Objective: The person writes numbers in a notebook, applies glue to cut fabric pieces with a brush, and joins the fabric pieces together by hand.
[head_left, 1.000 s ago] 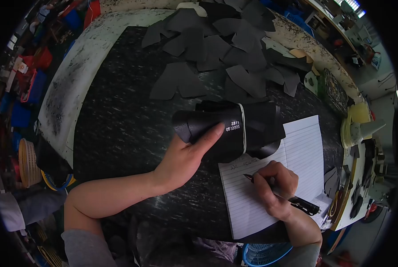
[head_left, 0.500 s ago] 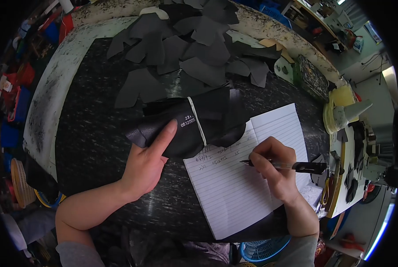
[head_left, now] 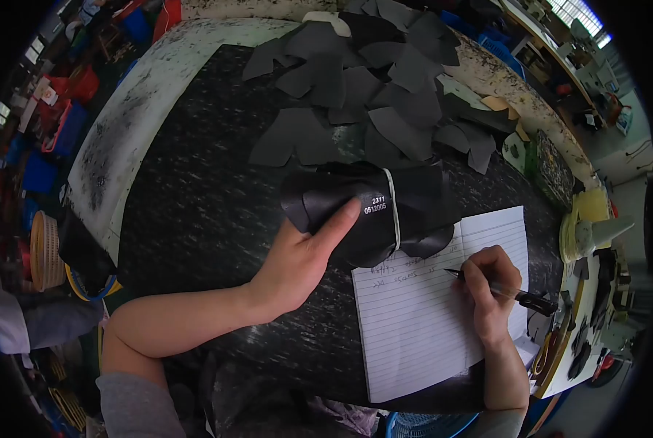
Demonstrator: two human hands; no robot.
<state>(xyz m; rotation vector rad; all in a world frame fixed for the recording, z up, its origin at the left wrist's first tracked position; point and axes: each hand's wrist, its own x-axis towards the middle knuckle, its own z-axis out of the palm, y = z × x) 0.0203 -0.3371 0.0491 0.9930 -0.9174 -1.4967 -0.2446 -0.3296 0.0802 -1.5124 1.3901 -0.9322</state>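
My left hand is closed round a rolled bundle of black leather pieces, its thumb lying on top. A white band goes round the bundle, and white printing reading "2311 0512005" shows beside my thumb tip. The bundle overhangs the top of a lined notebook, hiding part of the page. My right hand grips a black pen, with its tip at the right end of a handwritten row. Whether the tip touches the paper I cannot tell.
Loose black cut pieces are heaped at the back of the dark tabletop. A green-edged block and a pale cone-shaped object stand at the right. A wicker basket is at the left, a blue basket below the front edge.
The camera view has swung, so the scene sits further right. My left hand has turned the bundle slightly, showing its printed number fully. In my right hand the pen slants more steeply.
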